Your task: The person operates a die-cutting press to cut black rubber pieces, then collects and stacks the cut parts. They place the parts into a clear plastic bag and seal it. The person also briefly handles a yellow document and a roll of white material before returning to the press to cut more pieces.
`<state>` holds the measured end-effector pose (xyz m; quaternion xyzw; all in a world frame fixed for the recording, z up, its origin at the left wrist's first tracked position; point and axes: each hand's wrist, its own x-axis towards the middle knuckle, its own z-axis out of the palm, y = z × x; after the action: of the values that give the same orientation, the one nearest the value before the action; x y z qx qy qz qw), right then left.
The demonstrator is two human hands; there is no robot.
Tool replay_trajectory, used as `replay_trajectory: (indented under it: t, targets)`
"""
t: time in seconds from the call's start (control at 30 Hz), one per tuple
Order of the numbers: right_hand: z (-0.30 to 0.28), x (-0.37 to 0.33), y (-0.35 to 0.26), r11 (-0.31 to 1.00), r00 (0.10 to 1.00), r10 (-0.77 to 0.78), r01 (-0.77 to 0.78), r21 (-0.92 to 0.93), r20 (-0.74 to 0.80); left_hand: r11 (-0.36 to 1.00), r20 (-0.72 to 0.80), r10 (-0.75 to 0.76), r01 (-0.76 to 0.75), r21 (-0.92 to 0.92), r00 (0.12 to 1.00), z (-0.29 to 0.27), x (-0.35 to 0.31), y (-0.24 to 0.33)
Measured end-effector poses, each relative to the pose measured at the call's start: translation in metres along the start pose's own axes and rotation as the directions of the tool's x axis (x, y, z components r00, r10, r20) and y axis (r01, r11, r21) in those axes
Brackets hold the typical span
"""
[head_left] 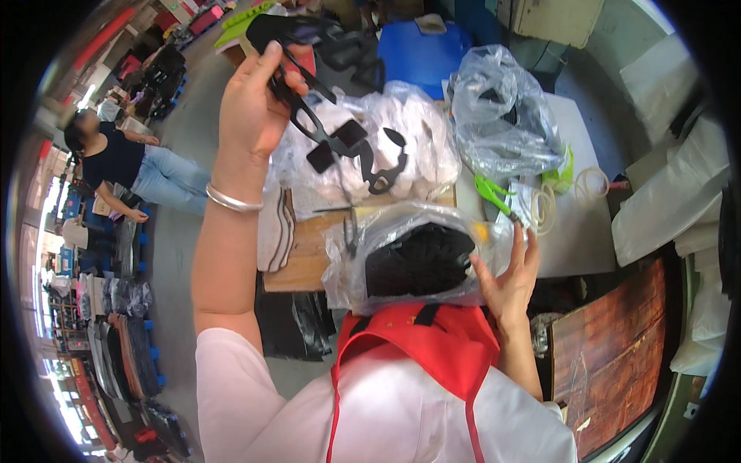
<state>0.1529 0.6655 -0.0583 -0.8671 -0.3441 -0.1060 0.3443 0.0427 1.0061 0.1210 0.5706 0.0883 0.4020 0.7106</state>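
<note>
White shirt (pixel 386 409); left hand (pixel 253 108) pinching looped black piece (pixel 349 134); right hand (pixel 511 289) spread by crinkled plastic (pixel 394 218).

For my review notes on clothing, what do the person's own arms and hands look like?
The left hand and right hand wear no gloves. A smooth silver bangle circles the left forearm; none shows on the right. The left sleeve is white and short.

no lettering, number or sign legible. small yellow marks on red apron (pixel 455 336), too tiny to make out. white paper sheet (pixel 524 202) on desk (pixel 575 251): any print too blurred to read. clear bag (pixel 343 270) in front of apron: any print lost among creases and glare.
</note>
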Motion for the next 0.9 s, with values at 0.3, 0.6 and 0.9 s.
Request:
replay_trajectory:
  t: [0.3, 0.6, 0.9]
  targets:
    - [0.015, 0.003, 0.011, 0.974, 0.976, 0.206, -0.211, 0.079, 0.072, 0.944, 0.004, 0.14, -0.135, 0.301, 0.99, 0.01, 0.016, 0.019]
    - [0.006, -0.008, 0.017, 0.917, 0.913, 0.3, -0.356, 0.178, 0.277, 0.959, 0.045, 0.143, -0.15, 0.242, 0.989, 0.021, -0.012, 0.04]
    - [0.01, -0.041, -0.004, -0.005, 0.812, 0.364, -0.488, 0.873, 0.457, 0.963, 0.229, -0.055, -0.009, 0.27, 0.972, 0.04, -0.104, -0.01]
